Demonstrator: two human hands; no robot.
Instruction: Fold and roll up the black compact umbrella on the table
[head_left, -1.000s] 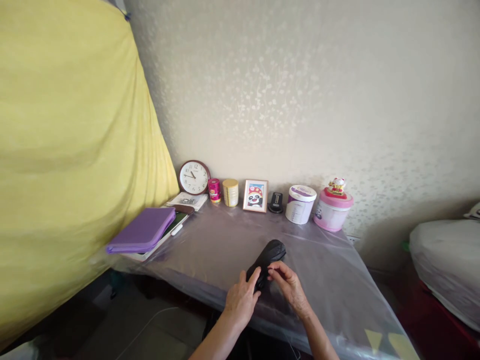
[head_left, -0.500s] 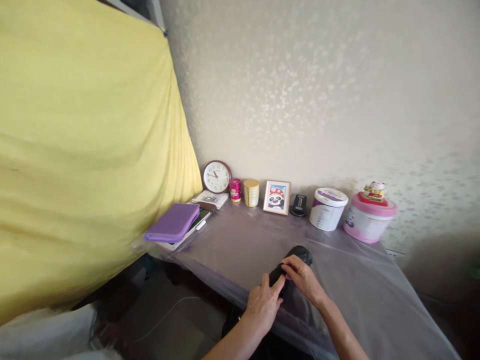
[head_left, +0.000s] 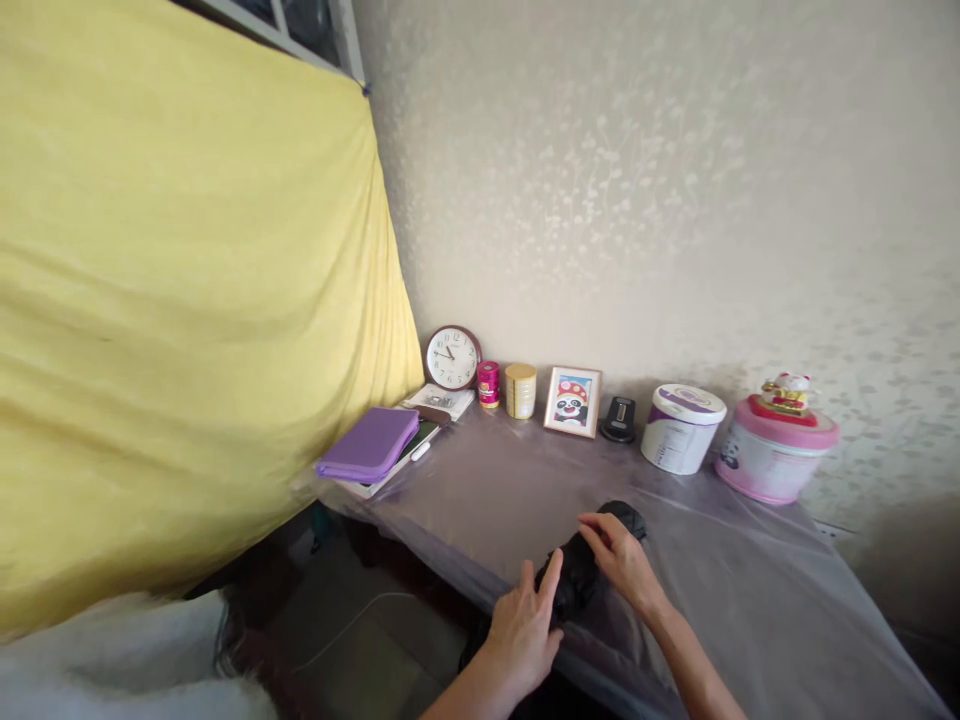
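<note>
A black oblong object (head_left: 576, 592) lies on a table covered with clear plastic film (head_left: 487, 490), near its front edge. My left hand (head_left: 525, 628) rests against the object's near end, fingers stretched out and close together. My right hand (head_left: 621, 562) lies over the object's middle with its fingers curled down onto it. The far rounded end of the object (head_left: 632, 516) shows past my right hand. My hands hide the rest of it, so I cannot tell what it is.
Along the wall stand a clock (head_left: 452, 356), a pink tin (head_left: 488, 384), a yellow tin (head_left: 520, 390), a framed picture (head_left: 572, 401), a small black device (head_left: 620, 418), a white tub (head_left: 681, 428) and a pink tub (head_left: 772, 452). A purple case (head_left: 371, 445) lies at the left, beside a yellow curtain (head_left: 187, 300).
The view has swung left and everything sits further right in the picture. Both hands stay on the black object; my right hand has slid a little along its top.
</note>
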